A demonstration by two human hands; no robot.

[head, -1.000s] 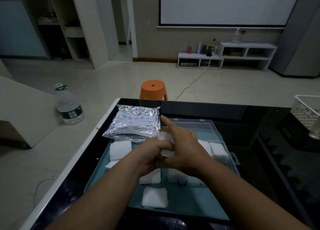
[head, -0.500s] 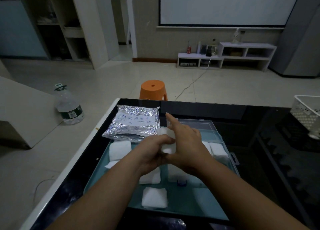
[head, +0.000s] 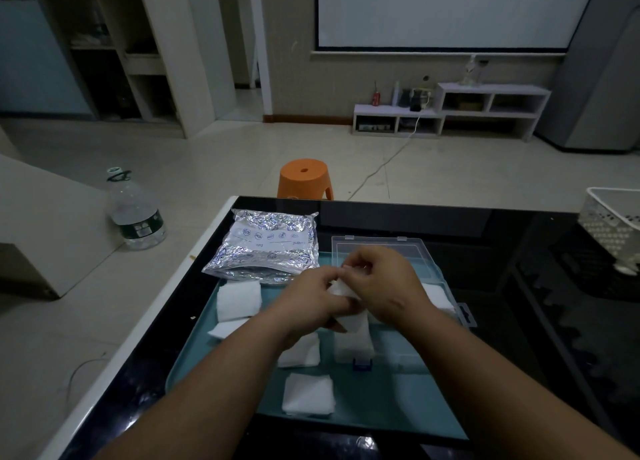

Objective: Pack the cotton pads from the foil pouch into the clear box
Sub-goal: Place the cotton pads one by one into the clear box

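One white cotton pad (head: 348, 291) is held up between both hands, above the clear box (head: 429, 252) and not touching its floor. The left hand (head: 311, 302) has its fingers curled round the pad's near-left side. The right hand (head: 384, 285) pinches the upper edge between thumb and fingertips, so both hands are clamped on the same pad. A flap of it hangs down below the knuckles.

The clear box lies open on a teal tray (head: 214, 362), its blue latch (head: 362, 364) at the near edge. White pads already lie inside it (how many, the hands hide). The foil pouch (head: 266, 248) lies flat at the tray's far-left corner, just beside the box. Four more loose pads (head: 239, 298) lie on the tray left of the box and in front of it.

The tray sits on a black glass table (head: 519, 321). A white perforated basket (head: 613, 224) stands at the table's right edge. On the floor beyond are an orange stool (head: 304, 179) and, well to the left, a large water bottle (head: 135, 214).
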